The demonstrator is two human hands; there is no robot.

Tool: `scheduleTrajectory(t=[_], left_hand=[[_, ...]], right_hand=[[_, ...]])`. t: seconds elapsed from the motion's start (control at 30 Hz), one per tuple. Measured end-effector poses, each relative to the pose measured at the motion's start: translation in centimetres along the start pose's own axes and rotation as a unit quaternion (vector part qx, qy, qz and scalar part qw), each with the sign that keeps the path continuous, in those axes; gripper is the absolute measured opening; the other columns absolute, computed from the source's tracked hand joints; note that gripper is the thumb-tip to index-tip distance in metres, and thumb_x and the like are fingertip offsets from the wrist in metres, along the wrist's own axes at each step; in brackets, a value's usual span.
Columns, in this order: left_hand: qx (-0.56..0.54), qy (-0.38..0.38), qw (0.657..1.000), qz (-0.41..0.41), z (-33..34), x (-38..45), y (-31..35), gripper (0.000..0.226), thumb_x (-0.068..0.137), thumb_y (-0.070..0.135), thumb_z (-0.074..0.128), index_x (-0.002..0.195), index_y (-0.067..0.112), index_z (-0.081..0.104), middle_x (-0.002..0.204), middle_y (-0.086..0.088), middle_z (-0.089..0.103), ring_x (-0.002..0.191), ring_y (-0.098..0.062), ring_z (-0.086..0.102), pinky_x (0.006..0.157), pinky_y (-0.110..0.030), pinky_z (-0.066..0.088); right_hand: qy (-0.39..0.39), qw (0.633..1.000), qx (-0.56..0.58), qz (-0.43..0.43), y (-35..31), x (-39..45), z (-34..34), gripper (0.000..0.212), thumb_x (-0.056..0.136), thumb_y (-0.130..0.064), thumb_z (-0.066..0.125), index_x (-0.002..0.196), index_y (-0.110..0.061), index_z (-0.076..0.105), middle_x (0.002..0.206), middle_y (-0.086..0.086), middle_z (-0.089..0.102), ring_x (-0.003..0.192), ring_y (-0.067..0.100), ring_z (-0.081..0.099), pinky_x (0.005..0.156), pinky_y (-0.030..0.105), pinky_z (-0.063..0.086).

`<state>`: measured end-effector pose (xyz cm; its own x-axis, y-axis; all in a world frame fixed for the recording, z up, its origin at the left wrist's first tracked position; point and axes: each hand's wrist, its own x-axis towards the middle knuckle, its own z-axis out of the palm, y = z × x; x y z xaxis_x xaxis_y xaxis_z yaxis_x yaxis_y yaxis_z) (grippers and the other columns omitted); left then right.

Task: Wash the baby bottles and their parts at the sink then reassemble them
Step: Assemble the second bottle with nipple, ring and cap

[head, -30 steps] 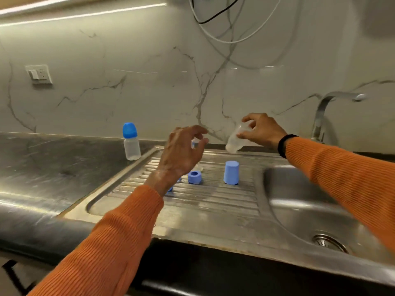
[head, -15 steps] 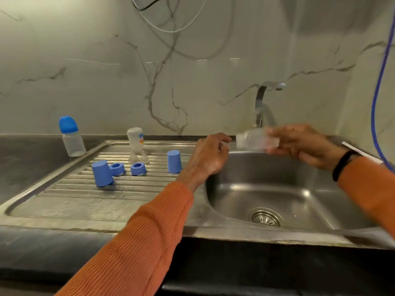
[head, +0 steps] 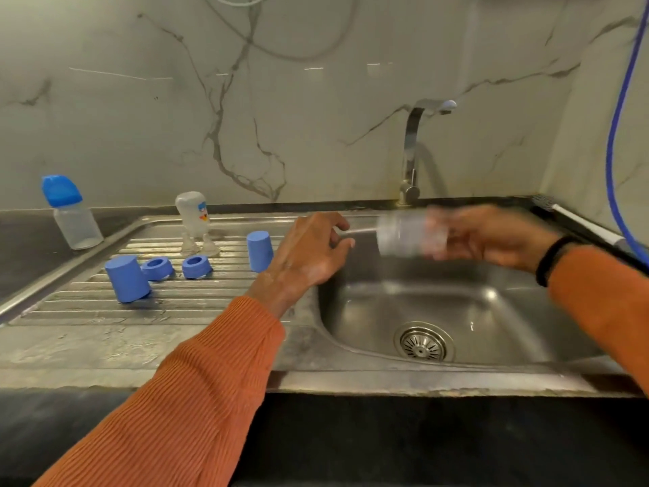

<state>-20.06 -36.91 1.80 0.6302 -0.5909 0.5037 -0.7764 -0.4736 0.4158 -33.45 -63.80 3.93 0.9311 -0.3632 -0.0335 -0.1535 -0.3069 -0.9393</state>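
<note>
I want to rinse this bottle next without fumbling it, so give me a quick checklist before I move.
1. Right hand grip on the clear bottle: ok, though blurred.
2. Left hand pinching a thin rod at the bottle's mouth: ok; whether it is a brush, cannot tell.
3. Bottle over the sink basin: ok.
4. Water running from the tap: not ok, none visible.
5. Drain unblocked: ok.
6. Blue parts on the drainboard out of the way: ok.
</note>
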Motion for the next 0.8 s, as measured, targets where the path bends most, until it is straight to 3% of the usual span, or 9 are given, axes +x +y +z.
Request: scheduleTrajectory(t=[0.1, 0.2, 0.33, 0.4, 0.47, 0.53, 0.67, 0.73, 0.8], left_hand=[[0.003, -0.007, 1.000, 0.002, 0.2, -0.2, 0.3, 0.029, 0.096, 0.038, 0.070, 0.121, 0.024, 0.068, 0.094, 0.009, 0.072, 0.083, -0.004, 0.064, 0.068, -0.013, 0.041], [0.010, -0.013, 1.000, 0.004, 0.3, -0.2, 0.5, 0.030, 0.095, 0.039, 0.070, 0.121, 0.024, 0.069, 0.099, 0.007, 0.072, 0.090, -0.009, 0.066, 0.077, -0.021, 0.049], [0.015, 0.010, 1.000, 0.012, 0.0, 0.1, 0.6, 0.027, 0.095, 0.038, 0.068, 0.118, 0.024, 0.071, 0.094, 0.008, 0.072, 0.085, -0.008, 0.064, 0.076, -0.022, 0.047], [0.018, 0.020, 1.000, 0.012, 0.0, 0.0, 0.6, 0.026, 0.096, 0.038, 0.067, 0.117, 0.024, 0.072, 0.092, 0.009, 0.071, 0.084, -0.007, 0.064, 0.074, -0.019, 0.045], [0.015, 0.025, 1.000, 0.006, -0.1, -0.1, 0.5, 0.025, 0.095, 0.038, 0.068, 0.116, 0.024, 0.072, 0.092, 0.010, 0.071, 0.084, -0.006, 0.064, 0.072, -0.016, 0.042], [0.010, 0.023, 1.000, 0.009, 0.0, -0.2, 0.4, 0.024, 0.094, 0.038, 0.069, 0.114, 0.024, 0.072, 0.091, 0.010, 0.071, 0.082, -0.005, 0.063, 0.071, -0.016, 0.042], [0.026, 0.004, 0.999, 0.025, 0.1, -0.2, 1.0, 0.018, 0.094, 0.037, 0.069, 0.098, 0.021, 0.078, 0.085, 0.009, 0.072, 0.078, -0.006, 0.065, 0.074, -0.025, 0.053], [0.022, -0.016, 0.999, 0.024, 0.3, -0.5, 1.1, 0.022, 0.094, 0.040, 0.070, 0.089, 0.020, 0.079, 0.080, 0.008, 0.072, 0.075, -0.007, 0.065, 0.073, -0.028, 0.055], [0.018, -0.030, 0.999, 0.009, 0.2, -0.6, 1.4, 0.030, 0.094, 0.045, 0.069, 0.081, 0.020, 0.078, 0.073, 0.008, 0.070, 0.071, -0.007, 0.064, 0.069, -0.028, 0.054]], right_hand=[[0.137, 0.935, -0.326, -0.015, 2.8, 1.1, 0.4, 0.032, 0.078, -0.038, 0.087, 0.093, -0.011, 0.077, 0.089, 0.009, 0.075, 0.077, 0.023, 0.070, 0.066, 0.031, 0.057], [0.168, 0.983, 0.002, -0.068, 0.0, 1.3, -0.9, 0.036, 0.079, -0.034, 0.088, 0.098, -0.006, 0.075, 0.094, 0.012, 0.075, 0.076, 0.025, 0.077, 0.069, 0.034, 0.065], [0.023, 0.976, 0.216, -0.028, -1.7, -0.2, -0.3, 0.043, 0.075, -0.033, 0.085, 0.108, -0.009, 0.072, 0.102, 0.014, 0.076, 0.088, 0.026, 0.076, 0.082, 0.039, 0.065], [0.054, 0.992, -0.116, 0.014, 1.0, 0.2, 0.6, 0.043, 0.070, -0.034, 0.089, 0.096, -0.004, 0.073, 0.084, 0.012, 0.075, 0.075, 0.027, 0.073, 0.075, 0.044, 0.063], [0.144, 0.912, -0.382, -0.034, 2.8, 1.0, 0.5, 0.038, 0.074, -0.036, 0.089, 0.091, -0.005, 0.074, 0.082, 0.013, 0.072, 0.074, 0.031, 0.070, 0.067, 0.040, 0.057], [0.198, 0.954, -0.216, -0.065, 1.1, 1.0, -0.3, 0.037, 0.077, -0.037, 0.090, 0.092, -0.006, 0.075, 0.086, 0.010, 0.074, 0.074, 0.028, 0.074, 0.067, 0.036, 0.059], [0.071, 0.984, 0.153, -0.057, -1.4, 0.2, -0.9, 0.073, 0.060, -0.043, 0.098, 0.116, -0.003, 0.071, 0.103, 0.015, 0.078, 0.090, 0.029, 0.077, 0.078, 0.036, 0.065], [0.077, 0.978, -0.193, -0.007, 0.7, -0.5, -0.4, 0.062, 0.052, -0.047, 0.099, 0.095, -0.009, 0.076, 0.087, 0.012, 0.077, 0.079, 0.028, 0.073, 0.077, 0.040, 0.063], [0.147, 0.861, -0.486, -0.031, 2.5, 0.3, -0.7, 0.046, 0.061, -0.041, 0.095, 0.084, -0.010, 0.071, 0.078, 0.012, 0.070, 0.071, 0.028, 0.063, 0.069, 0.042, 0.057]])
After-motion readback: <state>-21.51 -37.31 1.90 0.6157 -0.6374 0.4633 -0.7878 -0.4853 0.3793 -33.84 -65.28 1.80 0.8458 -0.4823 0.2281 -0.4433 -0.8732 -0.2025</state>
